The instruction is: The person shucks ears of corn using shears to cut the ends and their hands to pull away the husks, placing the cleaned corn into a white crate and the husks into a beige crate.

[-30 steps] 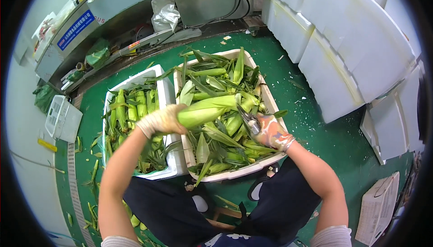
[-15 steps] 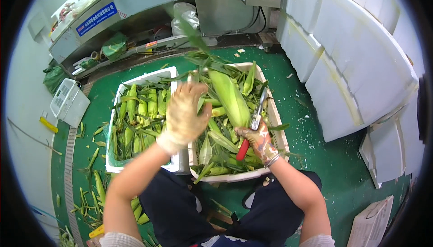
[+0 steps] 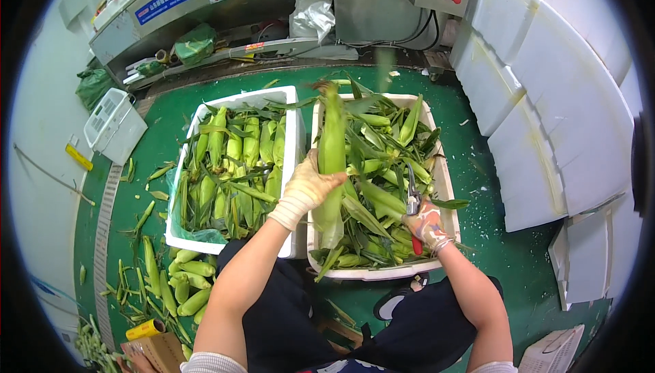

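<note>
My left hand (image 3: 308,185), in a pale glove, grips an ear of corn (image 3: 332,144) in its green husk. The ear stands nearly upright over the left side of a cream crate (image 3: 315,258). My right hand (image 3: 428,226), in a patterned glove, is closed round pruning shears (image 3: 413,199) with red handles, their blades pointing up and away from me. A green husk piece (image 3: 382,199) reaches to the fingers of that hand; I cannot tell whether they grip it too. More husked ears and loose leaves fill the crate beneath both hands.
Left of the crate stands a white foam box (image 3: 298,134) of corn ears in rows. Loose ears (image 3: 187,281) and leaves lie on the green floor at lower left, near a cardboard box (image 3: 164,351). White foam boxes (image 3: 525,161) are stacked at right; a steel machine (image 3: 372,15) stands behind.
My left hand has gone from empty and blurred to gripping an ear, now upright. The large ear no longer lies against my right hand, which still holds the shears. The view has shifted.
</note>
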`<state>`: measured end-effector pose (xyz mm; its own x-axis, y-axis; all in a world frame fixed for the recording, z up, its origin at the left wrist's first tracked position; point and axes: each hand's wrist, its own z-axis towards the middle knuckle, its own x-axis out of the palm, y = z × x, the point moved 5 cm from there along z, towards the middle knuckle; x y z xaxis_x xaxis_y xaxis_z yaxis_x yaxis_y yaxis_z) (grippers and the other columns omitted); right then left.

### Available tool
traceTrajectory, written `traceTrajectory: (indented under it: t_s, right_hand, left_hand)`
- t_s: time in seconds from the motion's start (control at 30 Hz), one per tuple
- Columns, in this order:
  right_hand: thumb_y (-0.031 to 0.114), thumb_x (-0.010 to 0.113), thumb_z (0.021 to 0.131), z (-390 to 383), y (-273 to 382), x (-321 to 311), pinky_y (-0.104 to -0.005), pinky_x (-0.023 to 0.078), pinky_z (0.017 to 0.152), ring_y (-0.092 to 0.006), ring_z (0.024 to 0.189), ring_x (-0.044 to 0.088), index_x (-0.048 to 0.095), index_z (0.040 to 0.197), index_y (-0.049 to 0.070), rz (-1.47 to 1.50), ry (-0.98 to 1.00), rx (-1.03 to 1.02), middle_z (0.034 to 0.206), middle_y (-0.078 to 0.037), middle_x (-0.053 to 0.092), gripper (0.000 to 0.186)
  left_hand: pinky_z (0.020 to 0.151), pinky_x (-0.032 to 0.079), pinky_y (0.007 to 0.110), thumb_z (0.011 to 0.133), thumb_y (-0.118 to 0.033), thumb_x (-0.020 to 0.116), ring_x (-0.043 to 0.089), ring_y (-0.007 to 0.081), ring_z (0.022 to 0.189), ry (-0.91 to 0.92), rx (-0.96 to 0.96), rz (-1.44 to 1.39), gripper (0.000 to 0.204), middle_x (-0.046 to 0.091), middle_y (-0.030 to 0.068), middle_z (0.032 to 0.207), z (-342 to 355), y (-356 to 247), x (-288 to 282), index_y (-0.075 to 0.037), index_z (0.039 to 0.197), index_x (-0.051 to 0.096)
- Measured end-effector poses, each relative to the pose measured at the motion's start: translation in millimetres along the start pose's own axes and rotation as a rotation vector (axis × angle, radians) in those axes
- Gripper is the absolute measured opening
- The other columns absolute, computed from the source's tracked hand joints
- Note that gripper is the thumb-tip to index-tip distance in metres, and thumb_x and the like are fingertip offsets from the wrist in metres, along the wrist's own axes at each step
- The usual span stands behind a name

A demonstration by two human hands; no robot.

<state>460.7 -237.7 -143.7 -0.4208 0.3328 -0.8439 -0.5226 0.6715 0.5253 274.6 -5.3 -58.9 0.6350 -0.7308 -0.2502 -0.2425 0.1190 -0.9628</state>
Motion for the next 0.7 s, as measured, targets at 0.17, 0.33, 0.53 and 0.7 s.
traceTrajectory:
  t_s: [0.17,0.33,0.53,0.7]
  right_hand:
    - [0.043,0.074,0.066,-35.1,70.1,-22.1,-0.0413,0.049,0.084,-0.0385,0.097,0.059,0.045,0.105,-0.005,-0.067,0.309,-0.131,0.105,-0.027,0.056,0.069]
    - [0.057,0.075,0.068,-38.9,98.6,-16.7,-0.0369,0.045,0.091,-0.0335,0.104,0.057,0.041,0.122,-0.009,0.268,0.422,-0.232,0.110,-0.026,0.056,0.092]
    - [0.025,0.085,0.068,-15.2,107.6,-30.5,-0.0279,0.049,0.080,-0.0160,0.094,0.059,0.051,0.113,0.000,0.517,0.555,-0.319,0.097,-0.007,0.061,0.062]
    - [0.007,0.075,0.075,-40.6,78.8,-7.3,-0.0293,0.051,0.048,-0.0138,0.060,0.059,0.056,0.089,0.002,1.021,0.618,0.107,0.072,-0.003,0.058,0.024]
  left_hand:
    - [0.083,0.052,0.036,0.063,-0.039,0.078,0.063,0.0315,0.097,-0.200,0.065,0.819,0.076,0.063,0.0187,0.108,-15.0,-26.8,-32.3,-0.003,0.123,0.049]
    - [0.090,0.048,0.037,0.062,-0.030,0.076,0.059,0.0308,0.103,-0.074,0.157,0.911,0.069,0.061,0.0151,0.110,-22.8,-39.9,-9.6,-0.004,0.120,0.051]
    - [0.093,0.046,0.038,0.062,-0.030,0.077,0.057,0.0328,0.108,0.169,0.168,0.876,0.074,0.059,0.0152,0.116,-42.7,-38.2,10.6,-0.006,0.127,0.050]
    - [0.086,0.050,0.035,0.066,-0.020,0.077,0.062,0.0239,0.097,0.287,0.200,0.575,0.068,0.063,0.0151,0.108,-38.7,-30.0,6.3,-0.001,0.125,0.049]
